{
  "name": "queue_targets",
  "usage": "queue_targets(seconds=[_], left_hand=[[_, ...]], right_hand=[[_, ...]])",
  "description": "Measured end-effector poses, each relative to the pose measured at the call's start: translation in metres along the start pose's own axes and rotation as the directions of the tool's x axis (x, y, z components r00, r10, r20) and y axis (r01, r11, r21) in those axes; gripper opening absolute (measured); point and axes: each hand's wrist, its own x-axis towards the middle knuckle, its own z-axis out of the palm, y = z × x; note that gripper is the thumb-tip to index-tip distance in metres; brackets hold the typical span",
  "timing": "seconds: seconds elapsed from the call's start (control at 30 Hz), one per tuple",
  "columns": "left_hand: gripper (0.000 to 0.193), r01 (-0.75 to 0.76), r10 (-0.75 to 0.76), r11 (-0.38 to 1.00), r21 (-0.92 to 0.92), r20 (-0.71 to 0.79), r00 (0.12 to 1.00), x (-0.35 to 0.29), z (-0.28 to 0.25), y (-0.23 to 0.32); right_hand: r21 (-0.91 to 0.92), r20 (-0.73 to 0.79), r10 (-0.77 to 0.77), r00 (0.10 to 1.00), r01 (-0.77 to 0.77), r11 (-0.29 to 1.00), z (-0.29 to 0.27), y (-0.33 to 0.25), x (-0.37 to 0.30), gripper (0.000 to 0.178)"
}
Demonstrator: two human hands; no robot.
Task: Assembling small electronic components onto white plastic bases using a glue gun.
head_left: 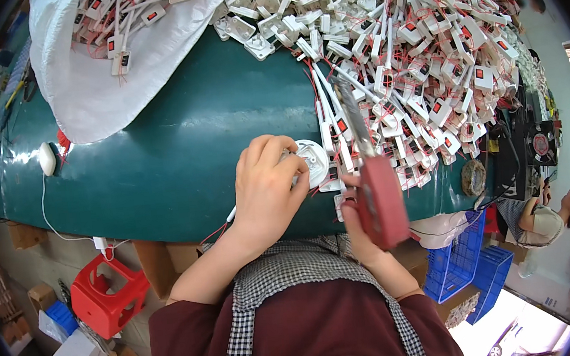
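My left hand is over the green table near its front edge, fingers curled round a white round plastic part. A white rod end with thin red wires shows below that wrist. On its right, my right hand is closed round a red block-shaped tool. A long, grey, metallic-looking piece rises from the tool; motion blur hides its exact kind. Just behind both hands, several white sticks with switch boxes lie at the edge of a large pile.
White plastic parts with red wires are heaped at the back right. A white sack holds similar parts at the back left. A white corded device sits on the green table. A red stool and blue crates stand below.
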Motion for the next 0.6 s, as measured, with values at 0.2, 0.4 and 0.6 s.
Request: queue_targets(seconds=[0.2,0.4,0.6], left_hand=[[0.012,0.021,-0.020,1.000,-0.023,0.015,1.000,-0.001,0.008,-0.002],[0.015,-0.152,0.152,0.988,-0.024,-0.035,0.988,-0.001,0.001,-0.014],[0.012,-0.036,0.058,0.990,-0.139,0.154,0.986,0.006,-0.015,-0.009]], right_hand=[[0.242,0.147,0.078,0.986,-0.112,0.964,-0.059,-0.001,-0.013,0.064],[0.318,0.257,0.103,0.961,-0.184,0.930,-0.019,-0.005,0.056,0.086],[0.230,0.471,-0.009,0.882,-0.113,0.967,-0.012,-0.002,0.081,0.090]])
